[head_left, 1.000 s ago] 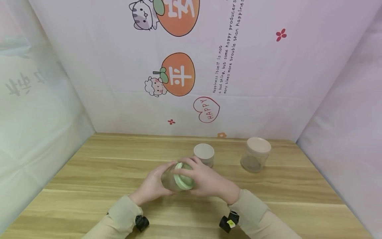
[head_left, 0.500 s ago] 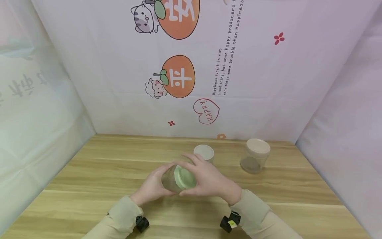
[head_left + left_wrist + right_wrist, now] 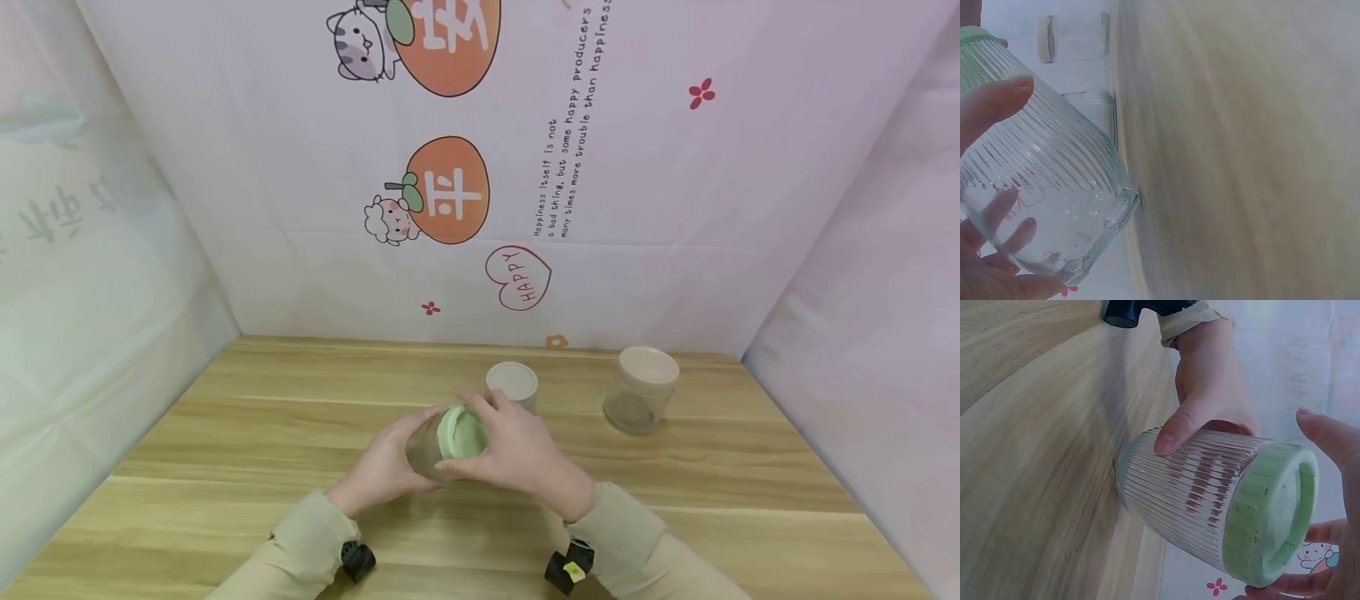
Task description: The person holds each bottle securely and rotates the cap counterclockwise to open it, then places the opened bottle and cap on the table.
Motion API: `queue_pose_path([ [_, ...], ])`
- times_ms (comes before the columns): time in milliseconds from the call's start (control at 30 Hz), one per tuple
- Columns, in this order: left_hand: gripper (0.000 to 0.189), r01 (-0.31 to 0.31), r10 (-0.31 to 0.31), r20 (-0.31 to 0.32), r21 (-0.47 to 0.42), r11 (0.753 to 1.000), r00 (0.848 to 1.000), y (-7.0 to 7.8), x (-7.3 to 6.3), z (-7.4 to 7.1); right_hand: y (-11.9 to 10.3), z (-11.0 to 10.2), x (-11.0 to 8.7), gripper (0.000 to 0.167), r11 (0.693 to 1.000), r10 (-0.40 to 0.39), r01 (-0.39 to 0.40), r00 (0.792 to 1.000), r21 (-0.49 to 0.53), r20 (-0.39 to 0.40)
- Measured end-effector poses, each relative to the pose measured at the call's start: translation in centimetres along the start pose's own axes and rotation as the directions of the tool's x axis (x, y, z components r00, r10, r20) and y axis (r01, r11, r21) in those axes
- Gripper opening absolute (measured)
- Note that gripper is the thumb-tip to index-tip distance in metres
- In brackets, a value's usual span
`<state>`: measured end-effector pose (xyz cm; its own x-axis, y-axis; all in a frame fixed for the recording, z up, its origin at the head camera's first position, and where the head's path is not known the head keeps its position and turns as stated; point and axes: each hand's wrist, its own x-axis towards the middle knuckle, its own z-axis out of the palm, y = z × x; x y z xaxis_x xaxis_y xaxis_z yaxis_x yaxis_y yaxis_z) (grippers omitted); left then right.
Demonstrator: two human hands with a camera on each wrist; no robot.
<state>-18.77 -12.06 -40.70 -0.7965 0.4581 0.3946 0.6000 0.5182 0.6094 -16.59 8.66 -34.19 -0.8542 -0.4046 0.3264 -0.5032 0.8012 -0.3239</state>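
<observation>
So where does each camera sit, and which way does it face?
Head: worn on the head, facing forward and down at the table and backdrop; left hand, right hand and sleeves show.
Left wrist: on the left wrist, facing the ribbed jar; that hand's thumb and fingers show.
Right wrist: on the right wrist, facing the green lid; the right hand's fingers and the left hand show.
Head and right wrist share both hands and the green lid.

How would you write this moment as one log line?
left hand: grips ribbed jar, tilted; right hand: around green lid, thumb apart; lid: on jar; small jar, large jar: upright, lidded
</observation>
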Motion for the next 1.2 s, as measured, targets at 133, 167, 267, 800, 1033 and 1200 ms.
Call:
queue_pose_path([
  [133, 0.091, 0.001, -0.001, 0.005, -0.005, 1.000, 1.000, -0.1, -0.1, 0.0, -0.1, 0.2, 0.0, 0.078, 1.000, -0.002, 0.002, 1.000, 0.002, -0.023],
  [167, 0.091, 0.001, -0.001, 0.006, -0.008, 1.000, 1.000, -0.1, -0.1, -0.1, -0.1, 0.3, -0.1, 0.076, 1.000, -0.007, 0.007, 1.000, 0.001, -0.028],
  [267, 0.091, 0.003, -0.003, 0.010, -0.012, 1.000, 1.000, -0.1, -0.1, -0.1, 0.0, 0.3, 0.0, 0.072, 0.999, -0.041, 0.041, 0.998, 0.000, -0.044],
  [800, 0.091, 0.001, -0.001, 0.009, -0.007, 1.000, 1.000, 0.1, -0.1, -0.2, 1.6, -0.2, 0.2, 0.074, 0.919, -0.394, 0.394, 0.919, 0.009, 0.008],
  [1033, 0.091, 0.006, -0.006, 0.017, -0.017, 1.000, 1.000, -0.1, -0.1, 0.0, 2.1, -0.5, 0.5, 0.075, 0.868, -0.494, 0.495, 0.869, -0.032, 0.034],
  [1200, 0.092, -0.003, 0.003, 0.013, -0.029, 1.000, 1.000, -0.2, 0.0, 0.0, 2.5, -0.5, 0.7, 0.071, 0.816, -0.577, 0.576, 0.817, -0.040, 0.005],
])
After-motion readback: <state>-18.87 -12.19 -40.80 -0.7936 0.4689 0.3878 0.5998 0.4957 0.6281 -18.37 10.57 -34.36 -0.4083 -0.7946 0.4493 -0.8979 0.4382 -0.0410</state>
